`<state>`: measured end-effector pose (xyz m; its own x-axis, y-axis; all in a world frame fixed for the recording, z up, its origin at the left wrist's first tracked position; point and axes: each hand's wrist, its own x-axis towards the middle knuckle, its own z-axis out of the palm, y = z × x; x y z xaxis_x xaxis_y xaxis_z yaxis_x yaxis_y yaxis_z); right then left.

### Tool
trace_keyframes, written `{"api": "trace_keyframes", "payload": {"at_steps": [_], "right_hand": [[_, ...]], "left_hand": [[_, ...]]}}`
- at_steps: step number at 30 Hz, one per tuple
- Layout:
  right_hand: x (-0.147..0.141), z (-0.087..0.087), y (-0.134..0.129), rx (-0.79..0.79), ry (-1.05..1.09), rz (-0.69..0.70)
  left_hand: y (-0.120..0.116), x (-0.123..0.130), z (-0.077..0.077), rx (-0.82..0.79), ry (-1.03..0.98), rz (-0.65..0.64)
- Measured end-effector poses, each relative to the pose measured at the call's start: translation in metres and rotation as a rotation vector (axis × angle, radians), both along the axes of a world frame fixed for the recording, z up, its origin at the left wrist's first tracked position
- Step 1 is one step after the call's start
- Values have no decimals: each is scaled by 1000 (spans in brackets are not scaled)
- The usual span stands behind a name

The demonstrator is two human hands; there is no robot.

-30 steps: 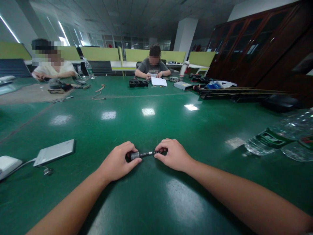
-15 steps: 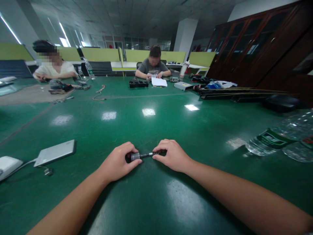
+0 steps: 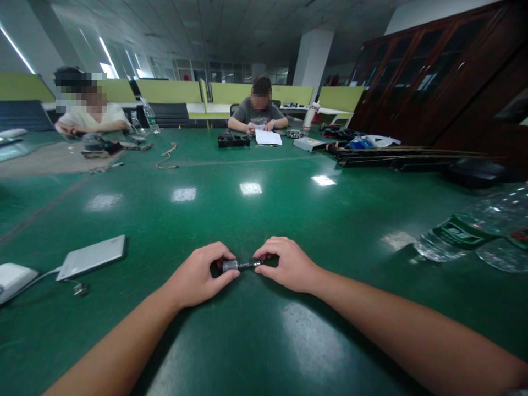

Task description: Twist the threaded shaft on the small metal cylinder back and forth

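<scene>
My left hand (image 3: 202,278) pinches a short grey metal cylinder (image 3: 230,265) between thumb and fingers. From the cylinder's right end runs a thin dark rod (image 3: 246,265), lying level just over the green table (image 3: 231,214). The thumb and fingertips of my right hand (image 3: 284,265) are closed at the rod's far end, on a small shiny part (image 3: 258,263). The fingertips partly cover that part, so its exact kind does not show. Both hands rest low, close to the tabletop.
A white power bank (image 3: 93,257) with a cable and a white device (image 3: 14,281) lie at left. Plastic water bottles (image 3: 457,236) are at right. Across the table sit two people, near a black tray (image 3: 234,141), paper (image 3: 268,137) and dark rails (image 3: 383,157).
My right hand's fingertips have shifted slightly left and down along the rod, closer to the cylinder. The dark coiled-looking piece seen in them before is now mostly hidden. My left hand has barely moved.
</scene>
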<state>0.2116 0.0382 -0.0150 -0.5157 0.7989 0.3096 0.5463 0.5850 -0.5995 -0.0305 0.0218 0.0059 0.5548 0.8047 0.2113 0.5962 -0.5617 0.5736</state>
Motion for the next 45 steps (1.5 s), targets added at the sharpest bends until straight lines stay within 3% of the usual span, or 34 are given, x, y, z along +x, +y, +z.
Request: {"api": "trace_keyframes", "payload": {"at_steps": [12,31,45], "right_hand": [[-3,4,-5,-30,-17,126],[-3,5,-5,2,-57,170],[-2,5,-5,7,-44,185]], "left_hand": [[-4,10,-3,-18,2,-29],[-6,19,-4,-24,12,40],[-9,19,-1,-19,22,18]]}}
